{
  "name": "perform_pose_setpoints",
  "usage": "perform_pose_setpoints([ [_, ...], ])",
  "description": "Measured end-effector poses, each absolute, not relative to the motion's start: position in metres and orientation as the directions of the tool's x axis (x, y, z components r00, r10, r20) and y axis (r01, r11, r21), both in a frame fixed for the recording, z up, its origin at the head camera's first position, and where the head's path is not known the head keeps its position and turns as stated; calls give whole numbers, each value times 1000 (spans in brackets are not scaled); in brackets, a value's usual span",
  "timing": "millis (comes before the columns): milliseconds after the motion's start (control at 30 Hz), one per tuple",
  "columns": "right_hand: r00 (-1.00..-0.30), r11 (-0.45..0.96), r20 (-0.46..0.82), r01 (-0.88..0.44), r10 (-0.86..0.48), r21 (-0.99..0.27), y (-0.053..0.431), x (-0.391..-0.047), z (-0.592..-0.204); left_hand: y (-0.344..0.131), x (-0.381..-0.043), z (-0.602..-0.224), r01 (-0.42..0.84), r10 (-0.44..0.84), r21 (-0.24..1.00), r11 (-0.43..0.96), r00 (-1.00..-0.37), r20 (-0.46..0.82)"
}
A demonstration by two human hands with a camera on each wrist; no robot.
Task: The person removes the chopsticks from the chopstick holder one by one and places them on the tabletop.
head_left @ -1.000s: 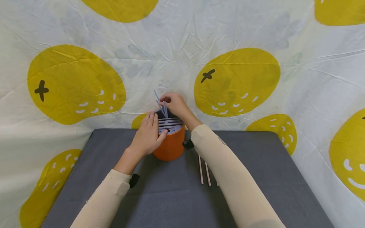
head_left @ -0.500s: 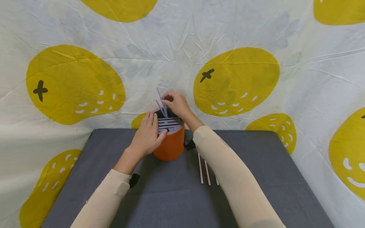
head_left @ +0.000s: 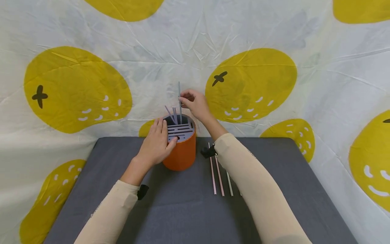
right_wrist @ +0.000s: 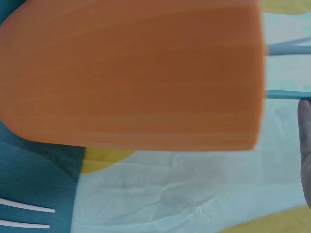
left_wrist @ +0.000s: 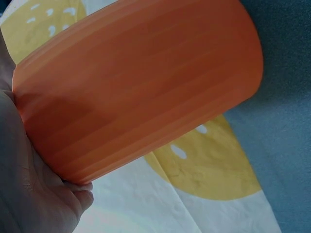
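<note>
An orange cylindrical utensil holder [head_left: 179, 156] with a grey slotted top [head_left: 182, 129] stands near the table's back edge. My left hand [head_left: 153, 144] rests on its left rim, fingers straight, thumb reaching over the front of the top. The left wrist view shows that palm against the holder's upper end. Between thumb and fingers, my right hand [head_left: 195, 103] pinches a bluish chopstick [head_left: 179, 89], nearly upright, its lower end inside the holder's back opening. Several lilac chopsticks [head_left: 175, 115] lean in that same opening. In the right wrist view a fingertip touches the held chopstick [right_wrist: 286, 94].
To the holder's right, pink chopsticks [head_left: 212, 176] and a pale one [head_left: 230, 184] lie on the dark grey table [head_left: 170, 217], partly under the right forearm. A white cloth [head_left: 170, 44] with yellow fruit prints hangs behind the table.
My right hand has moved up and to the right with the chopstick, which has swung from leaning left to nearly upright. The left hand has stayed on the holder.
</note>
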State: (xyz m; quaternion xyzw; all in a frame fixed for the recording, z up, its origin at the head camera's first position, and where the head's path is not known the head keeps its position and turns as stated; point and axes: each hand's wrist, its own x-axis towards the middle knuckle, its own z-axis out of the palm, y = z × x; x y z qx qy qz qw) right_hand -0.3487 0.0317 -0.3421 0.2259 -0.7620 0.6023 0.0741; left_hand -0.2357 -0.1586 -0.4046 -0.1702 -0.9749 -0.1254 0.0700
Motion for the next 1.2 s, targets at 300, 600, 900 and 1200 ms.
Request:
perform_pose_setpoints([
  [300, -868, -64, 473, -468, -150, -881, 54, -345, -317, -163, -235, -403, 352, 314, 217, 911, -930, 190],
  [600, -848, -214, 529, -510, -42, -833, 87, -328, -291, -162, -231, -402, 338, 306, 231, 912, -938, 162],
  [900, -836, -245, 549, -538, 31, -806, 142, -310, -290, -163, -231, -403, 343, 313, 229, 911, -937, 157],
  [1200, -871, -24, 490, -491, 34, -871, 192, -302, -329, -162, -233, -403, 344, 315, 230, 910, -936, 157],
])
